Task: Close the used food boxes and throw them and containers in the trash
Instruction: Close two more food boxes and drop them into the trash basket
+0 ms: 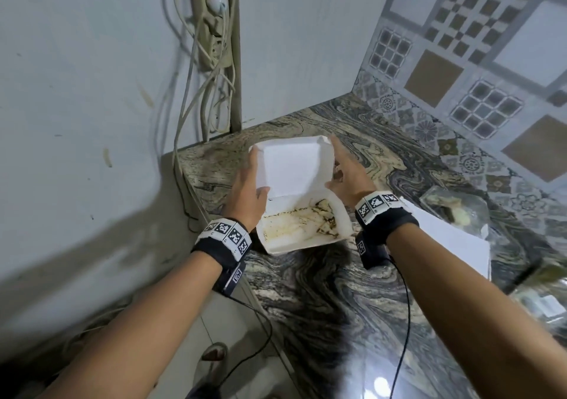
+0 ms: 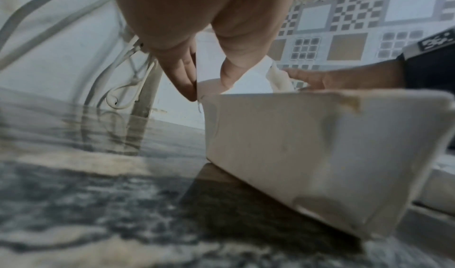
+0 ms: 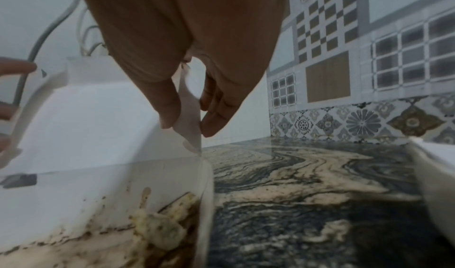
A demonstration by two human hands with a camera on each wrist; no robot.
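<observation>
On a swirled dark marble counter point(image 1: 337, 291) in a corner (plain wall left, patterned tiles right), a stained foam box point(image 1: 302, 196) sits half-open. The left hand point(image 1: 245, 190) and right hand point(image 1: 348, 174) pinch its lid's side edges.

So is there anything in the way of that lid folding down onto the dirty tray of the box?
Nothing visible. The lid stands raised, the left hand and right hand pinching its side edges. The tray below holds only flat food residue, low in its bottom.
</observation>
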